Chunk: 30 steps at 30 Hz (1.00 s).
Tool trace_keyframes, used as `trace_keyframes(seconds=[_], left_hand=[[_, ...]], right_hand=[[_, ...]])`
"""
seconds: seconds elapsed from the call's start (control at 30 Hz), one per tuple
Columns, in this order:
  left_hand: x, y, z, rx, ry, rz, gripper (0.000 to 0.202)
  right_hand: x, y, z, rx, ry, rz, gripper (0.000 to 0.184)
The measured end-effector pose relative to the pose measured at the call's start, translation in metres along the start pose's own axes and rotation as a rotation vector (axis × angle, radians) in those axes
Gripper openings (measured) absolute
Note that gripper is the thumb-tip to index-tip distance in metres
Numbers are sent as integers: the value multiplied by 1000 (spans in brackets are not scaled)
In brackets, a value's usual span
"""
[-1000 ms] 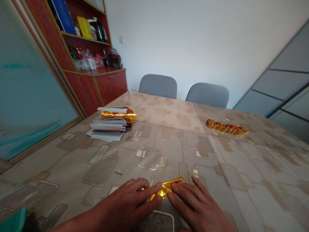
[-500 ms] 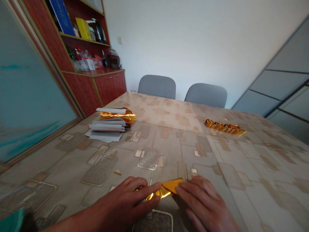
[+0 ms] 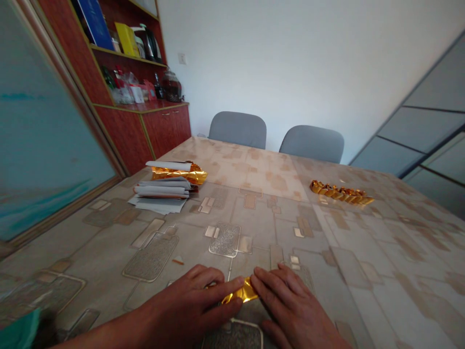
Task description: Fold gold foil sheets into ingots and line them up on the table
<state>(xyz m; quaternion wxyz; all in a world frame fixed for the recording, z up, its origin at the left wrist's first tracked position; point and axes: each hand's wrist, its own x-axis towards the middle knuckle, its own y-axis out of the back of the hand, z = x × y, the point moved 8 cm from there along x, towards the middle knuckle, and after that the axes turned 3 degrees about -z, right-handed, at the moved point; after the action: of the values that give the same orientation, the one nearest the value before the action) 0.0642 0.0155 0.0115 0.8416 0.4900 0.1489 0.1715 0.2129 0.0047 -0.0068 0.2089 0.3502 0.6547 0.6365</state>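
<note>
Both my hands press a small piece of gold foil paper (image 3: 242,293) flat on the patterned table (image 3: 327,252) near its front edge. My left hand (image 3: 198,300) lies over the paper's left end, fingers together and stretched along it. My right hand (image 3: 290,305) covers the right end, fingers pressed down on the fold. Only a short gold strip shows between the two hands.
A stack of white and gold sheets (image 3: 167,186) lies at the left middle of the table. A row of folded gold pieces (image 3: 341,192) sits at the far right. Two grey chairs (image 3: 276,133) stand behind the table; a red-brown cabinet (image 3: 145,121) stands at the left.
My right hand has slid left over the gold paper, folding its upright right flap down. Less of the paper shows now. My left hand has stayed in place.
</note>
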Motion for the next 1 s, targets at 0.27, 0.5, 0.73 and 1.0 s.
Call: trace_keyframes(seconds=[0.27, 0.5, 0.73, 1.0], left_hand=[[0, 5, 2, -10, -6, 18, 77], [-2, 5, 0, 9, -13, 15, 72], [-10, -1, -14, 8, -81, 35, 85], [-11, 5, -15, -15, -130, 29, 85]], right_hand=[[-6, -1, 0, -17, 79, -146, 66], [-3, 0, -2, -41, 95, -228, 74], [-6, 2, 1, 24, 95, -226, 74], [-6, 5, -2, -23, 95, -290, 78]])
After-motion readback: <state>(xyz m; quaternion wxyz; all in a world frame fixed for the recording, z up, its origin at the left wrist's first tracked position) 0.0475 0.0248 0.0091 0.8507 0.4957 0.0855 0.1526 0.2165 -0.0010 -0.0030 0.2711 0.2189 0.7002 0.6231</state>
